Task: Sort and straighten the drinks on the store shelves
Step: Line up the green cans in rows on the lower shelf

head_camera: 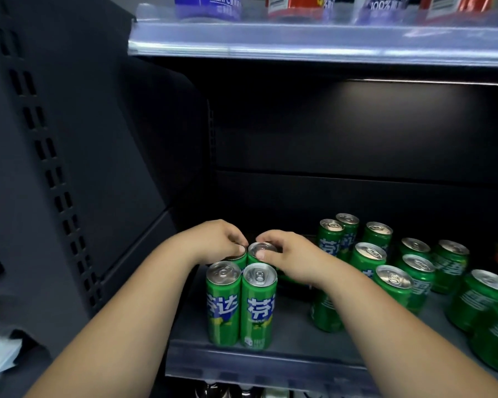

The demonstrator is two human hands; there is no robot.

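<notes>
- Left hand point(222, 242) is curled over the top of the rear-left can point(238, 257), fingertips pinching its rim. The can is mostly hidden under the hand.
- Right hand point(291, 261) pinches the rear-right can point(260, 249) at the rim, thumb on the near edge, fingers over the far side.
- Both cans stand upright at the left end of the shelf point(293, 337), touching each other and just behind the front cans point(223, 303). Together they make a two-by-two block.
- Step in hand, as judged: squaring the rear pair against the front pair.
- To do it well: slide rather than lift, since tall narrow cans tip easily. Push lightly at the rims, turn labels forward to match the front pair, and keep wrists clear of the front tops.
- Loose cans point(368, 257) stand to the right, apart from the block, in uneven rows with labels facing various ways. They likely come next.
- The shelf is dark grey and smooth, with a clear strip along the front lip.
- Upper shelf point(299, 44) carries bottles point(207, 4), only their bases in view.
- Perforated side panel point(41, 168) stands on the left. The back of the bay is dark and dimly lit.
</notes>
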